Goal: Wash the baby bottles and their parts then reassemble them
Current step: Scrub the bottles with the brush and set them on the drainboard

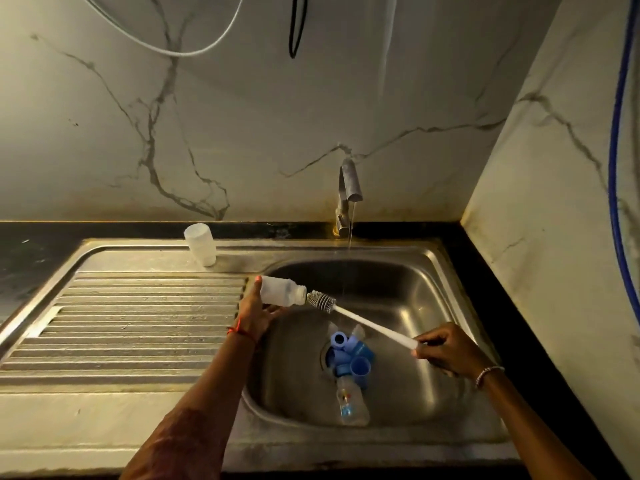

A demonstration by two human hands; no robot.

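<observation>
Sink basin (pixel 433 251), tap (pixel 349 181) running: left hand (pixel 254 317) grips bottle (pixel 282 291), right hand (pixel 446 348) grips brush (pixel 363 318) at its mouth; upturned bottle (pixel 201 244) apparently done, third bottle (pixel 349 403) and blue parts (pixel 351 355) pending, reassembly unstarted.

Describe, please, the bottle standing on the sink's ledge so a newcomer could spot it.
From the tap, follow the back ledge of the steel sink leftward. The frosted white bottle stands there, behind the ribbed drainboard. It alone is neither hand-held nor lying in the basin.
</observation>
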